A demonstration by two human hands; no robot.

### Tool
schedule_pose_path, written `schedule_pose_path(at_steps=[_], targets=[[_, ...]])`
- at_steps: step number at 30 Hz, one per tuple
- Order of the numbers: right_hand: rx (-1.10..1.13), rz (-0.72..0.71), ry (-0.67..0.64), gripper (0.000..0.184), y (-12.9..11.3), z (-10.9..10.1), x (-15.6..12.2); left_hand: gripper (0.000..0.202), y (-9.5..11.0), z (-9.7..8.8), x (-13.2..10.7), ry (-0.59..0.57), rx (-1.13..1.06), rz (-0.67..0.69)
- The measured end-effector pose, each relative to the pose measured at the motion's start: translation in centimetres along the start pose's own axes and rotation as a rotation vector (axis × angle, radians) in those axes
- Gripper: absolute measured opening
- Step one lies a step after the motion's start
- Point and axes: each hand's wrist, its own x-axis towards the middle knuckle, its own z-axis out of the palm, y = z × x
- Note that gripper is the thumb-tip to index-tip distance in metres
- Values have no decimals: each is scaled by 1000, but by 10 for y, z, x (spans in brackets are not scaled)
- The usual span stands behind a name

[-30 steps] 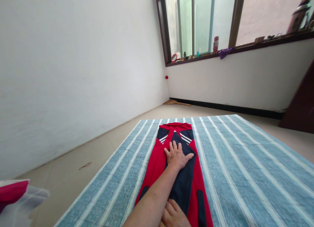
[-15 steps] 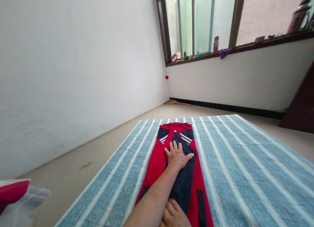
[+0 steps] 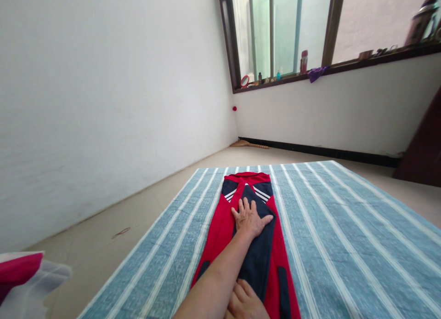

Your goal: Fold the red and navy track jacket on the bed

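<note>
A red and navy jacket (image 3: 220, 236) with white stripes lies folded into a long, narrow shape, its collar at the far end. Across its middle runs a navy sleeve-like piece (image 3: 257, 259). My left hand (image 3: 248, 219) presses flat on that navy piece, fingers spread. Closer to me, my right hand (image 3: 247, 303) is closed at the near part of the navy cloth. My left forearm covers some of the right hand's fingers, and the jacket's near end is out of view.
A blue and white striped sheet (image 3: 330, 245) covers the flat surface below the jacket. At the lower left is a pink and white cloth (image 3: 20, 270). A thin cord-like loop (image 3: 121, 232) lies on the floor. Bottles and a purple cloth (image 3: 317, 74) are on the windowsill.
</note>
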Motion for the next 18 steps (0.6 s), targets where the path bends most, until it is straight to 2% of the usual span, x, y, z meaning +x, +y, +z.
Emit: schedule_pose_path(at_steps=[2,6,12,15,18], targets=[[-6,-45,-49,17,3,4,-6,94,0,-1,0,-4,2,-1],[29,-45,40,17,8,6,-11,94,1,-2,-1,-15,8,-4],[-10,-94,-116,18,9,7,-14,94,1,-2,-1,-14,18,-9],[4,-107,-112,20,9,8,-14,94,0,-1,0,-12,16,-7],[12,-77,-43,21,8,6,-11,94,0,-1,0,-10,13,-4]])
